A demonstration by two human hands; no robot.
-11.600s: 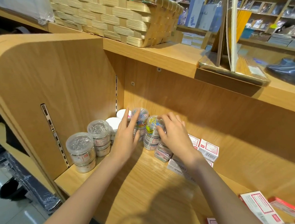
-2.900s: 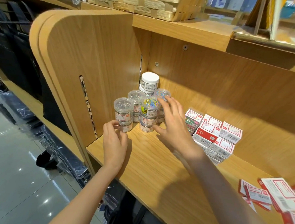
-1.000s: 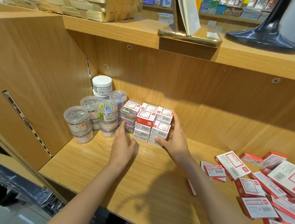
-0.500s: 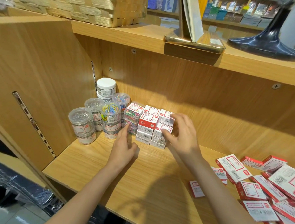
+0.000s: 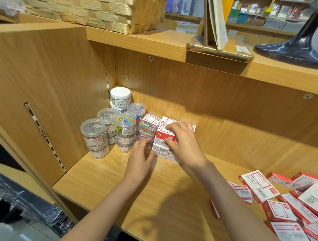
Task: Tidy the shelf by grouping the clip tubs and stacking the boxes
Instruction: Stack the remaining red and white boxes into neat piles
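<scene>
I see the stack of small red-and-white cardboard boxes (image 5: 161, 146) standing toward the back left of the wooden shelf (image 5: 101, 179), several layers high, set just beside the clip tubs. My right hand (image 5: 185, 143) is over the stack, fingers curled around the red-sided top box (image 5: 164, 134), thumb against its front face. My left hand (image 5: 141, 159) is at the stack's left front; its fingers are motion-blurred, so I cannot tell whether they are gripping or only touching the boxes.

Between the stack and the tubs stands a column of clear flat cases (image 5: 148, 127) filled with coloured clips, touching the boxes. The round clear plastic tubs (image 5: 108, 127) fill the back left corner against the side panel, stacked two high: two hold silver clips, two hold mixed coloured clips. Behind them, in the very corner, a white-lidded jar (image 5: 120, 96) sits on top of another.

Toward the right edge of the shelf, well apart from the stack, loose red-and-white boxes (image 5: 285, 208) lie scattered flat and overlapping.

On the top board above rest a woven straw basket (image 5: 97, 6), a brass-coloured stand (image 5: 219, 48) and a dark glossy base (image 5: 299, 48).
</scene>
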